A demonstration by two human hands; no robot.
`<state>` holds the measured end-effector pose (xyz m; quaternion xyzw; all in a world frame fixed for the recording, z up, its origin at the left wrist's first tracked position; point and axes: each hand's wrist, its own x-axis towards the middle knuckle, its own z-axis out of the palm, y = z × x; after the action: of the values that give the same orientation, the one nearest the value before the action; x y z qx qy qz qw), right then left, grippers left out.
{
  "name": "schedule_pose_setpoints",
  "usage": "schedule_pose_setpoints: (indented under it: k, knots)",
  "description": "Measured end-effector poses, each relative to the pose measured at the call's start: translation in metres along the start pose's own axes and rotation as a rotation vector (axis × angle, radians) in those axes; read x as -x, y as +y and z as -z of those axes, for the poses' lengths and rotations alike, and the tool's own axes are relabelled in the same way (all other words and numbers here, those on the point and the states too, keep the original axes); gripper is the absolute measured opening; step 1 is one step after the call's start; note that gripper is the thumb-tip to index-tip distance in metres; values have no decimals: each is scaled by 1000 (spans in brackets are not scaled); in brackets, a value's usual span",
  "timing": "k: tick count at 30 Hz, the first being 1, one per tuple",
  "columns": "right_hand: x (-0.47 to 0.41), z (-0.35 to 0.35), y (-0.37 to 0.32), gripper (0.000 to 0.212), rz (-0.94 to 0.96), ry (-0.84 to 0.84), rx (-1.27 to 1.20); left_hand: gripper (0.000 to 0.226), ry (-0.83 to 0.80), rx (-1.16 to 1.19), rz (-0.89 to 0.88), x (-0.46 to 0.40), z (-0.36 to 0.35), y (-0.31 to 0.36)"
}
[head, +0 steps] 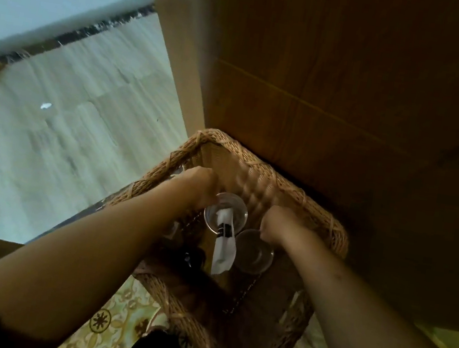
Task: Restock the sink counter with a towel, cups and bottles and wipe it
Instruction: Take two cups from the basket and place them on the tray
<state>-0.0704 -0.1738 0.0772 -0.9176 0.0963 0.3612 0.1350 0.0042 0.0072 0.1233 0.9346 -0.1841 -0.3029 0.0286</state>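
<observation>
A woven wicker basket stands on the floor against a wooden cabinet. Both my hands reach down into it. My left hand grips the rim of a clear glass cup that has a white wrapped item with a black band sticking out of it. My right hand is closed on the rim of a second clear glass cup just to the right. A dark bottle top shows lower in the basket. The basket's bottom is dim.
The brown wooden cabinet fills the upper right, close behind the basket. Pale wood-look floor spreads to the left up to a dark skirting and a white wall. A patterned yellow mat lies under the basket's near side.
</observation>
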Motion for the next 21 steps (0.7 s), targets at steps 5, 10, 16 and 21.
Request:
schedule_pose_setpoints:
  k: [5,10,16,21]
  knots:
    - [43,44,-11,3,113,113,-68,23,165,196,83,67,31,-21]
    - [90,75,-51,5,278,199,-5,22,278,367,243,136,39,-54]
    - [146,86,-133,14,435,263,21,19,427,529,367,231,24,-114]
    - [190,52,-227,13,604,242,59,22,497,635,486,340,-15,-181]
